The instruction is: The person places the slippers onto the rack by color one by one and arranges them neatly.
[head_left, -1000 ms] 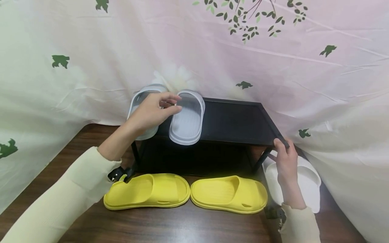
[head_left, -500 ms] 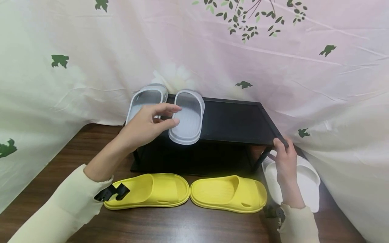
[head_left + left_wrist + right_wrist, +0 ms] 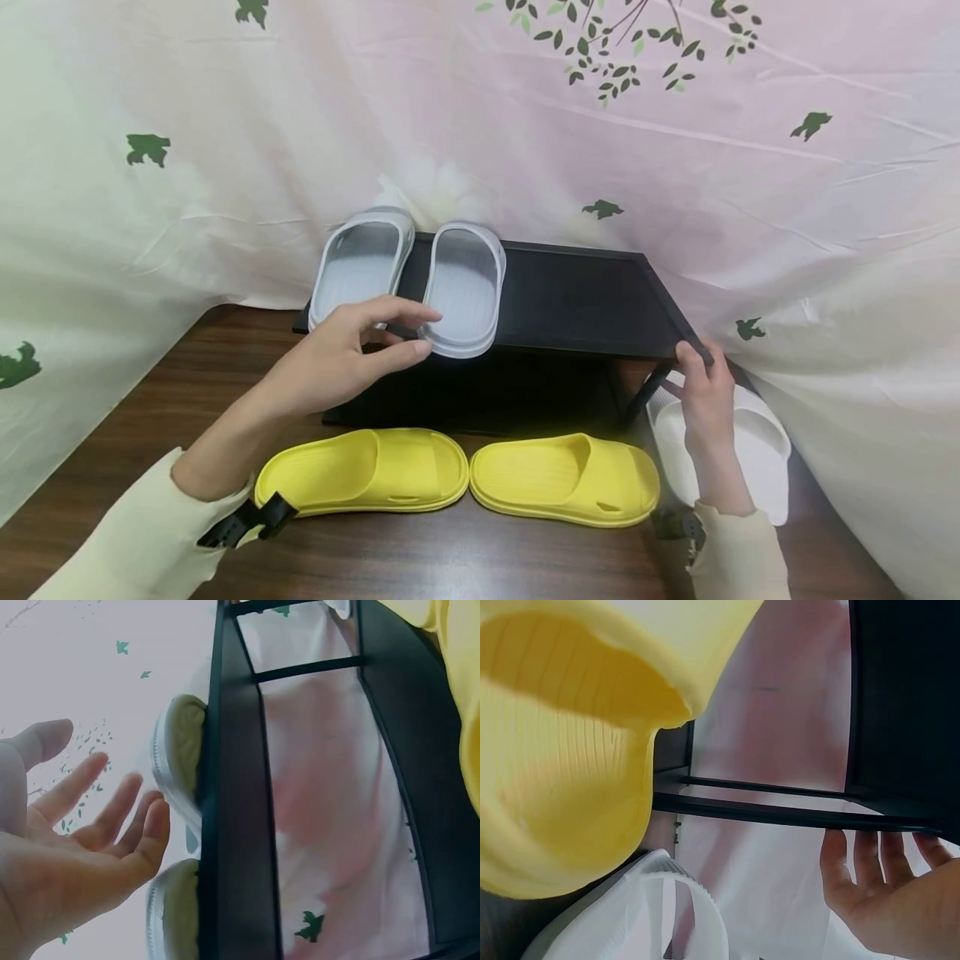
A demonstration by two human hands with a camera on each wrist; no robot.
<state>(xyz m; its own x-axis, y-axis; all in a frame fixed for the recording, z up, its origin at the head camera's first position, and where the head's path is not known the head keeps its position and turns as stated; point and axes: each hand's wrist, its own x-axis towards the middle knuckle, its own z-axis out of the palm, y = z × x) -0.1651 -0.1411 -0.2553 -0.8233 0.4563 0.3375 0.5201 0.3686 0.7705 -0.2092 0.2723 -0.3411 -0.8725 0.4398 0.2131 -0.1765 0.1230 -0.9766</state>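
Side by side on the left part of a black two-tier shoe rack's top [image 3: 577,300] stand two pale grey clogs [image 3: 356,267], [image 3: 467,287], toes toward the backdrop. My left hand [image 3: 326,358] hovers in front of them with loosely bent, spread fingers and holds nothing; it hides part of the left clog's heel. The left wrist view shows that hand [image 3: 82,862] apart from the rack [image 3: 244,810]. At the rack's front right corner, my right hand [image 3: 708,408] grips the edge; in the right wrist view its fingers [image 3: 868,859] lie against the black bar.
Two yellow slippers [image 3: 322,477], [image 3: 528,471] lie end to end on the brown wooden table [image 3: 420,558] before the rack. White footwear [image 3: 761,442] lies right of it, partly behind my right arm. A printed cloth backdrop [image 3: 300,125] hangs close behind and along both sides.
My left hand has drawn back from over the grey clogs, toward me and down, uncovering more of the left clog. The right hand and the footwear have stayed put.
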